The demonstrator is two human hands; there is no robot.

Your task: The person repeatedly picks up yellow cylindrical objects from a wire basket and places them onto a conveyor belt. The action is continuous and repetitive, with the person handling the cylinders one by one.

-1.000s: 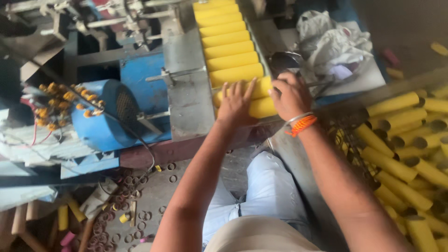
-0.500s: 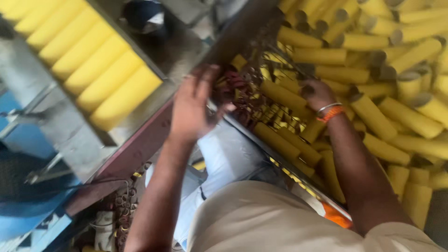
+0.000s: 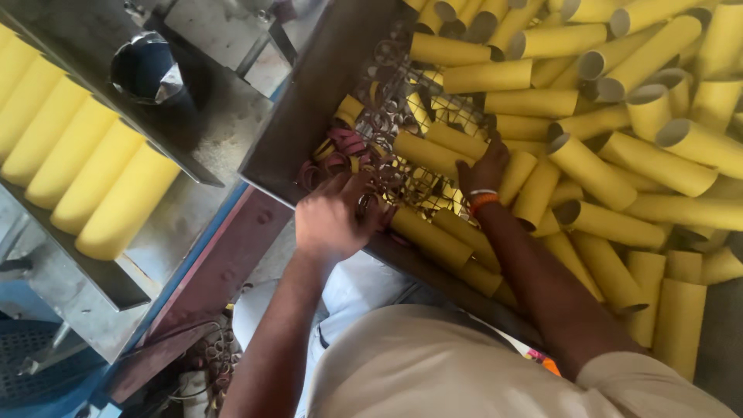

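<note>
The left hand (image 3: pixel 333 220) hangs over the near rim of a metal bin (image 3: pixel 309 108), knuckles up and fingers curled loosely down toward a yellow tube (image 3: pixel 429 236) that lies along that rim just beside the fingertips. Whether the fingers actually grip the tube cannot be told from above; they are bent, not clenched.

The right hand (image 3: pixel 484 170), with an orange band (image 3: pixel 484 201) at the wrist, reaches deeper into the bin. It lies spread and palm down, resting on a pile of yellow tubes (image 3: pixel 619 155); its fingertips are hidden among them, so a grip cannot be made out.

Between and just beyond the two hands sits a tangle of small rings (image 3: pixel 387 131), reddish and yellow, crowding the bin's corner. To the right of the right hand the tubes lie heaped and crossed in all directions, touching one another, with little bare floor showing.

To the left of the left hand, beyond the bin's slanted wall, runs a strip of bare metal surface, then a tray (image 3: pixel 116 282) carrying a neat row of yellow rolls (image 3: pixel 85 166) lying side by side. A dark round fitting (image 3: pixel 143 70) stands between bin and tray. Under the left forearm a reddish beam (image 3: pixel 224 263) passes.
</note>
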